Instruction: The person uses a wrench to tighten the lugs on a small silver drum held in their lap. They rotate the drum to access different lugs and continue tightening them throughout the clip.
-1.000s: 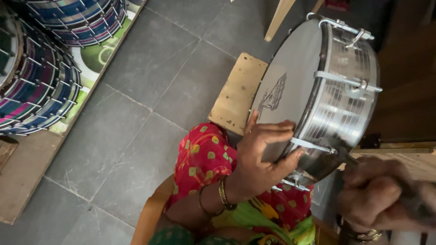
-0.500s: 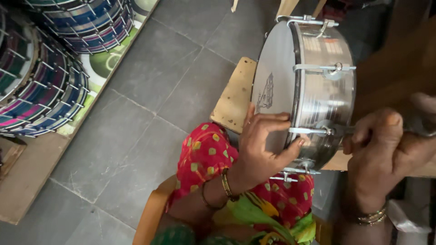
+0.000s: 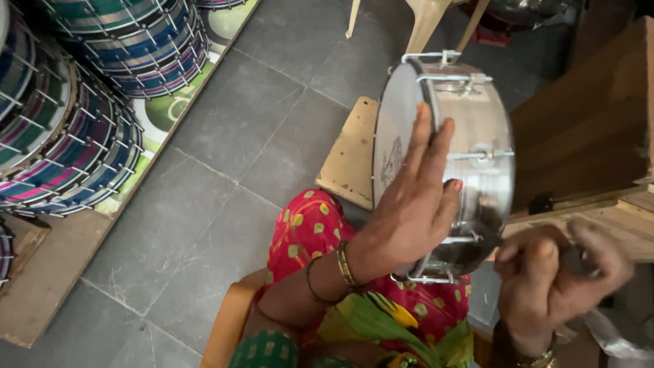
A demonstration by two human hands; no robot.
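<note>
Head view: looks steeply down from above the person's lap.
Facing: grey tiled floor ahead.
Nearness: close over both hands and the drum.
Shared views: only one.
</note>
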